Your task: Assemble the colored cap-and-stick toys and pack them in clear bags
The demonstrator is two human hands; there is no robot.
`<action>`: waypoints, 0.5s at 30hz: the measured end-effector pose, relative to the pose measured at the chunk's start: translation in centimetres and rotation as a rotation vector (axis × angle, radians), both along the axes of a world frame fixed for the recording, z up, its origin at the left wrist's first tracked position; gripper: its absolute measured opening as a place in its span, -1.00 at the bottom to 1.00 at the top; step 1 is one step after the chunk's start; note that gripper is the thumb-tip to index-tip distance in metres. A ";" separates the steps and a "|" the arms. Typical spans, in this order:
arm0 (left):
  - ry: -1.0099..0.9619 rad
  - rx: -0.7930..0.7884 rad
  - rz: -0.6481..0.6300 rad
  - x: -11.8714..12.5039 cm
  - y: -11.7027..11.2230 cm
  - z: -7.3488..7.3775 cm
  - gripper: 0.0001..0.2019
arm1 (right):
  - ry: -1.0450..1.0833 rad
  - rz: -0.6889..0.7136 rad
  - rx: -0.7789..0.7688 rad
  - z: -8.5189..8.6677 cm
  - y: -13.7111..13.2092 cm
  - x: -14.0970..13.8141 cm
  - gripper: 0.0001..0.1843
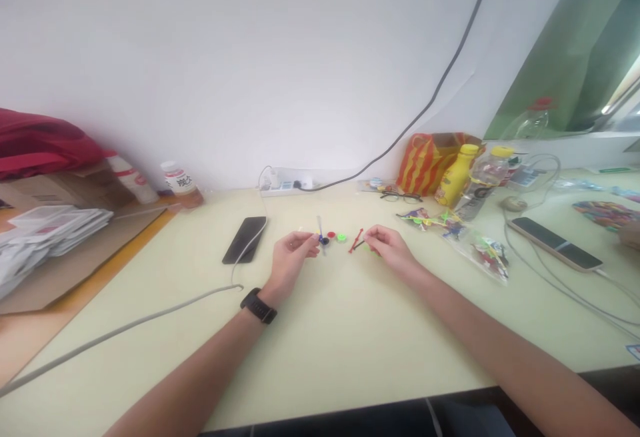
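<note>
My left hand (293,256), with a black watch on its wrist, is closed in a pinch on a small blue plastic piece (320,238). A thin, pale, blade-like strip (319,225) stands up at that piece, blurred. Between thumb and fingertips of my right hand (390,245) is a thin dark stick (359,245). Just left of it is a slim red plastic piece (356,240); whether the two are joined I cannot tell. Between the hands lie a red disc (331,234) and a bright green round piece (341,238). A bit of green shows under my right fingers.
A black phone (245,240) with a white cable lies left. Clear bags of coloured plastic parts (487,257), a yellow bottle (456,176), a clear bottle (483,184), glasses (401,196) and another phone (556,244) are right. A power strip (285,182) sits against the wall.
</note>
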State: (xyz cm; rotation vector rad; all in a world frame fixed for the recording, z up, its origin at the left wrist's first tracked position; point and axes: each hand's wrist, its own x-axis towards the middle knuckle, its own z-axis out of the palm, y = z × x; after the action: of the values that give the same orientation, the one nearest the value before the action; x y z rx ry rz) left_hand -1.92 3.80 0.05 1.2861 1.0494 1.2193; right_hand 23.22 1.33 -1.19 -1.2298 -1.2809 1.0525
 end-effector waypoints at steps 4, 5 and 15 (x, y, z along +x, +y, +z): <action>0.070 -0.009 0.017 0.0 0.1 -0.2 -0.63 | -0.014 0.009 -0.003 -0.4 0.2 0.1 -0.62; 0.083 -0.005 0.021 0.0 0.2 -0.3 -0.62 | -0.020 0.011 -0.003 -0.5 0.2 0.1 -0.63; 0.170 0.007 0.044 0.0 0.5 -0.9 -0.65 | -0.149 0.020 0.079 -0.4 0.1 0.2 -0.66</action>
State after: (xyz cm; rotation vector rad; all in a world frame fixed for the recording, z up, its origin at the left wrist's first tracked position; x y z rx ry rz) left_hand -1.88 4.30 -0.88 1.3972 1.2013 1.1627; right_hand 23.41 1.46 -1.58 -1.2554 -1.4380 0.9298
